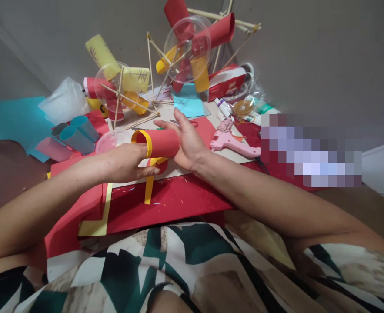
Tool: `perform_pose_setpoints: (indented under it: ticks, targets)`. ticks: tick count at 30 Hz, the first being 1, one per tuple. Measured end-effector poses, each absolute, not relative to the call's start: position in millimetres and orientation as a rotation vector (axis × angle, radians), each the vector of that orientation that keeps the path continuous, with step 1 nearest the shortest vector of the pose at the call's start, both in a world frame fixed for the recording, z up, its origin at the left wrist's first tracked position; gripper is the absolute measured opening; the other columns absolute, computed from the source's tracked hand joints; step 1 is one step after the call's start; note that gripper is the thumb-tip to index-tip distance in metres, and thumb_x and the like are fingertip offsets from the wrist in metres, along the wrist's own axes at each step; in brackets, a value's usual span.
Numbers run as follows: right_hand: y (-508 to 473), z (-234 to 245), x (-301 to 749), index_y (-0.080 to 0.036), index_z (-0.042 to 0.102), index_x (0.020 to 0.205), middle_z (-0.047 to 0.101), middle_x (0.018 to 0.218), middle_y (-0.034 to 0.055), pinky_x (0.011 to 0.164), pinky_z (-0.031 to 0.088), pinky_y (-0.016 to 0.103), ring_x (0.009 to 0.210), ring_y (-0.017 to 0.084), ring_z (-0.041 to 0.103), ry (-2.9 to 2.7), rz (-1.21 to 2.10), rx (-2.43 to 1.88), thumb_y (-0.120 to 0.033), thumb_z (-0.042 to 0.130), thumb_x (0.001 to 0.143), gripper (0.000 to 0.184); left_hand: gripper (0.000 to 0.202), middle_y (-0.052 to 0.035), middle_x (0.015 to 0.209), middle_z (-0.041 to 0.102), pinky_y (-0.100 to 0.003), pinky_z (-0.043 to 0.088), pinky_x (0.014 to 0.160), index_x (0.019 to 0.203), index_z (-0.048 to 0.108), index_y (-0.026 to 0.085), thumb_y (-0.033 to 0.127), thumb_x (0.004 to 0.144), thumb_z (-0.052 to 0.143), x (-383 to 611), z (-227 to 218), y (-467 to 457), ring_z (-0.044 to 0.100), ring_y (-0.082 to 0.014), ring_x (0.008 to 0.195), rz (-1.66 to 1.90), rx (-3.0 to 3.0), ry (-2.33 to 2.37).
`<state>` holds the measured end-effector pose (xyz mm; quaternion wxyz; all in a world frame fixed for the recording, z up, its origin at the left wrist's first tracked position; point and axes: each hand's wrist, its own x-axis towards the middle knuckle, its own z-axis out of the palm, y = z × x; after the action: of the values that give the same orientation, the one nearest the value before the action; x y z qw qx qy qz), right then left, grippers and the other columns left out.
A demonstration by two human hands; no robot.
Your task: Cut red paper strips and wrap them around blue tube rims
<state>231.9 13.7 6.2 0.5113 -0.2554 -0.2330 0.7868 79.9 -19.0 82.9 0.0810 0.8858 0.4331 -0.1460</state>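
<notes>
A red paper tube (165, 142) with a yellow paper band round its near-left end lies between my two hands. The fingers of my left hand (128, 161) reach into the banded end, and its thumb stays outside, below the tube. Against the other end rests the palm of my right hand (189, 145), its fingers stretched and apart. A yellow paper strip (149, 189) hangs beneath the tube. Another red and yellow paper piece shows partly under the tube, mostly hidden by it and my left hand.
A pink glue gun (232, 144) lies right of my hands. Behind stand two stick-framed pinwheels, one with red blades (213, 35), one with yellow blades (135, 79). Blue paper tubes (77, 138) are at left. Rubber bands (243, 108) and a blue paper sheet (188, 101) lie farther back.
</notes>
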Motion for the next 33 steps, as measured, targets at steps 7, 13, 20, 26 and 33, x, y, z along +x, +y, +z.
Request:
perform_pose_setpoints:
  ticks: [7, 13, 20, 26, 33]
  targets:
    - [18.7, -1.4, 229.4, -0.022, 0.061, 0.089, 0.066, 0.071, 0.0003, 0.074, 0.059, 0.04, 0.075, 0.022, 0.068, -0.573, 1.927, -0.616, -0.068, 0.05, 0.091, 0.047, 0.024, -0.0031, 0.092, 0.074, -0.025, 0.044, 0.067, 0.104, 0.065, 0.02, 0.039, 0.089, 0.066, 74.6, 86.8, -15.9, 0.068, -0.0189, 0.078, -0.153, 2.582, 1.281]
    - [23.7, 0.1, 228.9, -0.023, 0.059, 0.084, 0.063, 0.067, -0.002, 0.069, 0.055, 0.037, 0.065, 0.017, 0.06, -0.473, 1.832, -0.748, -0.052, 0.052, 0.095, 0.032, 0.048, -0.005, 0.11, 0.073, -0.023, 0.046, 0.059, 0.124, 0.062, 0.021, 0.044, 0.084, 0.074, 72.9, 94.8, -26.1, 0.067, -0.0143, 0.069, 0.289, 2.503, 1.207]
    - [24.5, 23.9, 249.0, -0.024, 0.058, 0.086, 0.063, 0.068, -0.0024, 0.062, 0.049, 0.031, 0.072, 0.017, 0.061, -0.42, 1.682, -0.758, -0.046, 0.045, 0.097, 0.027, 0.028, -0.003, 0.08, 0.071, -0.02, 0.043, 0.049, 0.095, 0.071, 0.015, 0.04, 0.083, 0.072, 38.7, 78.4, -28.6, 0.061, -0.0097, 0.056, 0.65, 2.295, 1.336]
    - [27.0, 26.4, 256.8, -0.026, 0.057, 0.084, 0.064, 0.07, 0.0, 0.058, 0.05, 0.03, 0.079, 0.019, 0.062, -0.49, 1.63, -0.76, -0.046, 0.044, 0.096, 0.026, 0.028, -0.0071, 0.092, 0.075, -0.023, 0.043, 0.06, 0.096, 0.072, 0.016, 0.033, 0.074, 0.069, 13.9, 29.4, -17.2, 0.061, -0.0136, 0.066, -0.035, 2.267, 1.533]
    - [33.5, 22.8, 261.0, -0.028, 0.058, 0.083, 0.067, 0.075, 0.0014, 0.06, 0.054, 0.032, 0.085, 0.021, 0.065, -0.529, 1.595, -0.758, -0.048, 0.042, 0.094, 0.028, 0.018, -0.0056, 0.079, 0.074, -0.024, 0.045, 0.063, 0.083, 0.071, 0.016, 0.026, 0.078, 0.058, 14.4, 10.1, -18.4, 0.062, -0.0137, 0.067, 0.05, 2.24, 1.468]
